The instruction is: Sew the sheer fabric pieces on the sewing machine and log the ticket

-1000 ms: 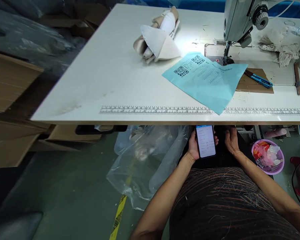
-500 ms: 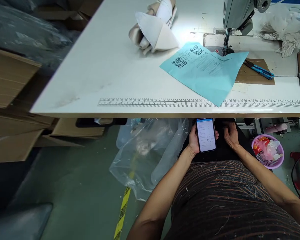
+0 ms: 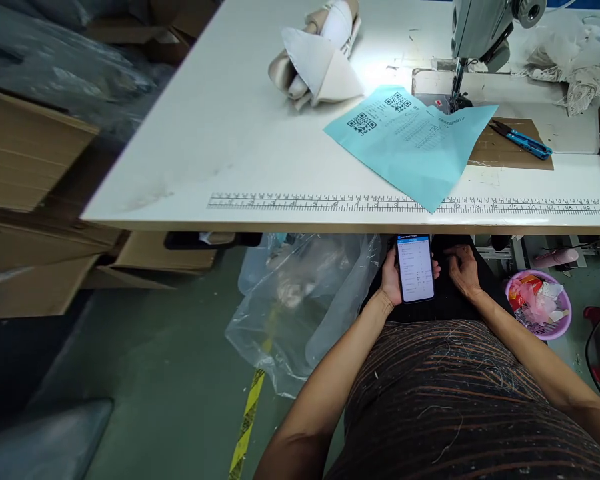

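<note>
In the head view, the person sits at a long white bench [image 3: 240,133] with a printed ruler strip along its front edge. Below this edge, over the lap, the left hand [image 3: 391,280] grips a black smartphone with a lit white screen [image 3: 415,268]: the palm is behind it, the thumb lies along its left side, and some fingertips show at its right side. The top of the phone is just under the bench edge. The right hand [image 3: 463,270] rests on the dark cloth of the lap, just beside the phone but apart from it; its fingers are loosely bent and it holds nothing.

To read the screen well, I think the phone should stay tilted toward the face and a little clear of the bench edge, with the left grip firm at both sides. If the screen must be touched, the free right hand is near enough to do it, which is safer than stretching the left thumb across.

On the bench lies a light blue paper sheet with two printed QR codes [image 3: 410,143], one corner over the ruler strip. Behind it stands a grey sewing machine [image 3: 480,30], and to the left a bundle of beige and white fabric pieces [image 3: 320,63]. On the floor, a clear plastic bag [image 3: 300,300] is left of the knees and a pink plastic basket with scraps [image 3: 539,305] is right of them.
</note>
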Demonstrator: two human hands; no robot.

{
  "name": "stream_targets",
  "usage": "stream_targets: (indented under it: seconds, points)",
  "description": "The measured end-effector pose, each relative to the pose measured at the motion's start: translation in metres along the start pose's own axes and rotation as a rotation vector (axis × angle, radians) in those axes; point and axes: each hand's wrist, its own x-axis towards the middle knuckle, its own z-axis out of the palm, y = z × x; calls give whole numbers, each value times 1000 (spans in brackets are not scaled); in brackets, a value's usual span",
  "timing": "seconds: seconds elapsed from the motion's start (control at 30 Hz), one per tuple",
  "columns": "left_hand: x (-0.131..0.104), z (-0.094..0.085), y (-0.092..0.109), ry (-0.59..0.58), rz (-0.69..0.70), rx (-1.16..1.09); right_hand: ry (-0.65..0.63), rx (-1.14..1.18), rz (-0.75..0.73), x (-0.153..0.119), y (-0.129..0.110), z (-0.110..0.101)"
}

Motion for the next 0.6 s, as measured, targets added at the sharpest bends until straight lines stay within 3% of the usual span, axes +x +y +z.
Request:
stream_targets:
  seconds: [0.6]
  points:
    - [-1,-1,0,18,-12,-38,-12,-7,-61,1,-3,-2]
